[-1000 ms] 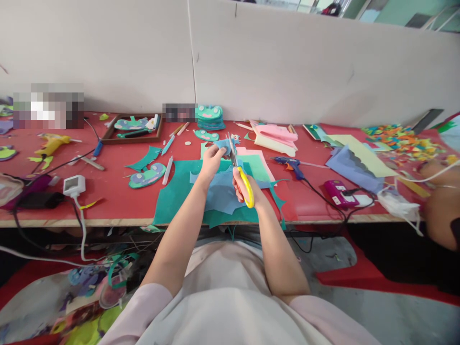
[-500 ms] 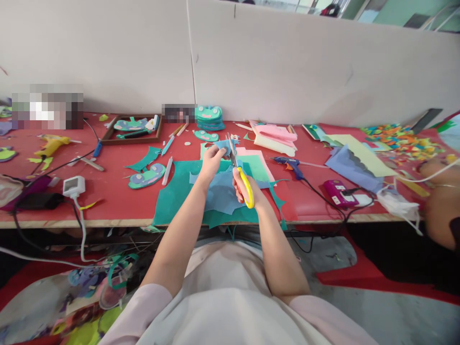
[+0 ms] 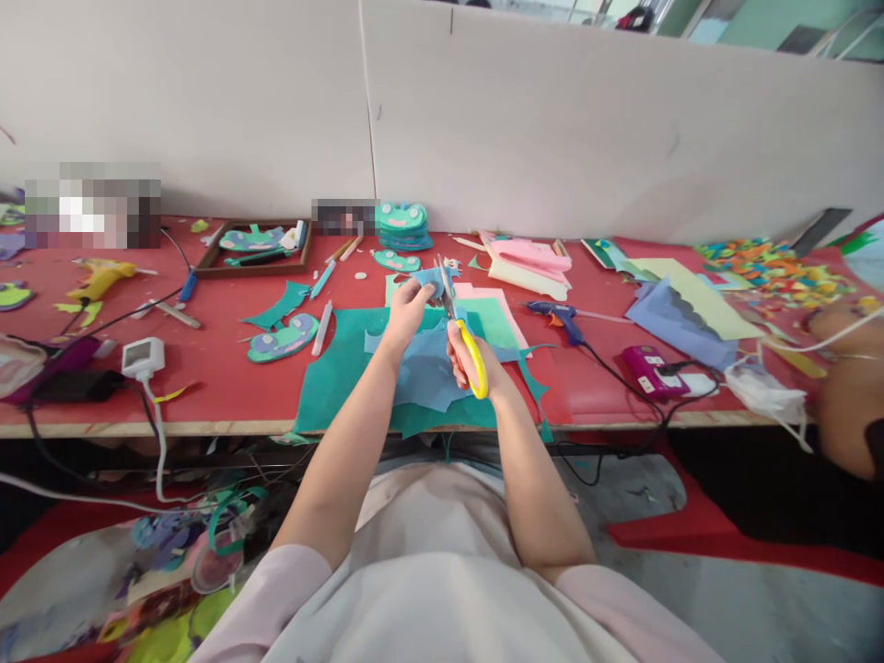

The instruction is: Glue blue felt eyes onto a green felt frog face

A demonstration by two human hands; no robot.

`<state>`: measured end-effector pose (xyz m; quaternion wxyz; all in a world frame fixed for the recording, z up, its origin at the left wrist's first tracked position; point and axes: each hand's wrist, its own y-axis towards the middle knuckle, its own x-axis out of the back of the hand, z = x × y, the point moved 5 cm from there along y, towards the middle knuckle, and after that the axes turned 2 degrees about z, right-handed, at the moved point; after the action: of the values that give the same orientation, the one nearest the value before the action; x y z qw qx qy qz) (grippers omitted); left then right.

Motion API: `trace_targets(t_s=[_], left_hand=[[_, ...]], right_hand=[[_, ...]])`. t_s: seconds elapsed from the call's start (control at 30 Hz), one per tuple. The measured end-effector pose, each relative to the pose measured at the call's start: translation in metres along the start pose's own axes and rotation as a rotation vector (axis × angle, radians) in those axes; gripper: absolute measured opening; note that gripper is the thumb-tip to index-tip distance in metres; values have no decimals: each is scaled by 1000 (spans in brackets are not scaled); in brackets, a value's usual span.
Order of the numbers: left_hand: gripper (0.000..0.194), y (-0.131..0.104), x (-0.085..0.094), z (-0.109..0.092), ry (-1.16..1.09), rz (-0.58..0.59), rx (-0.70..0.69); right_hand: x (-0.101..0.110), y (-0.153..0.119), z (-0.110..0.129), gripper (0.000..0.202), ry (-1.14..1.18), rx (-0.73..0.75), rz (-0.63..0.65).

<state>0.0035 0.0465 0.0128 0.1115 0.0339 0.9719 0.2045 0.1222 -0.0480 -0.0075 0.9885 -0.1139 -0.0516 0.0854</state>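
Note:
My left hand pinches a small piece of blue felt above the middle of the table. Closed round the yellow handles of a pair of scissors is my right hand. The scissor blades point away from me, right beside the blue piece and my left fingertips; whether they are cutting into it I cannot tell. Below both hands lies a larger blue felt sheet, on top of a dark green felt sheet. Light green felt and pink felt lie just behind the scissors.
A stack of green felt frog faces stands against the wall. A wooden tray and a yellow glue gun are at left. On the right lie a blue glue gun, a purple power strip and another person's arm.
Almost nothing differs. Both hands, the scissors and the blue felt piece stay in nearly the same place.

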Motion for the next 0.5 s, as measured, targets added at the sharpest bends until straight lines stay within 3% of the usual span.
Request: trace_targets(t_s=[0.17,0.5], left_hand=[[22,-1,-1,-1,7,8,-18],[20,0,-2,2,9,29,-9]], right_hand=[[-1,0,2,46,-49,57,19],[1,1,2,35,-2,38,-12]])
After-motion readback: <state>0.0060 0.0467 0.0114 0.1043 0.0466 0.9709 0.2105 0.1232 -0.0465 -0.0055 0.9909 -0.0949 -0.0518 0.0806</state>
